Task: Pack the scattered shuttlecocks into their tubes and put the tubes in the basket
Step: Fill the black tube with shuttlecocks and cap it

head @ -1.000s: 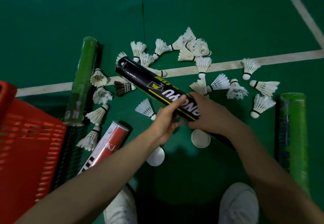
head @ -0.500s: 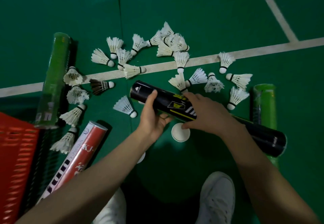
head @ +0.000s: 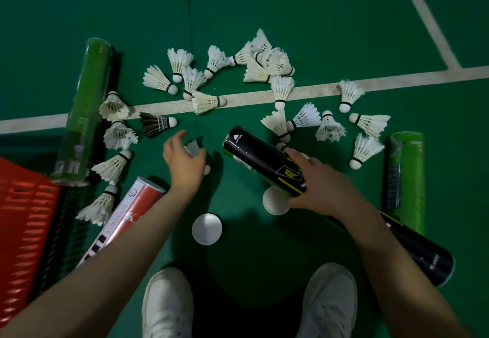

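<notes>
Green court flooring fills the view from above, crossed by a white line, with white shuttlecocks scattered along and around that line. The right hand is wrapped around the middle of a black tube, which slants with its open end up and to the left and its far end passing under the right forearm. The left hand is apart from the tube, just to its left, fingers curled down over a single white shuttlecock lying on the floor; whether it has a firm grip cannot be told. Two white round caps lie on the floor below the hands, one touching the black tube. A dark-feathered shuttlecock lies above the left hand. A red and white tube lies under the left forearm, beside a red basket at the left edge. Green tubes lie at far left and far right. White shoes show at the bottom.
</notes>
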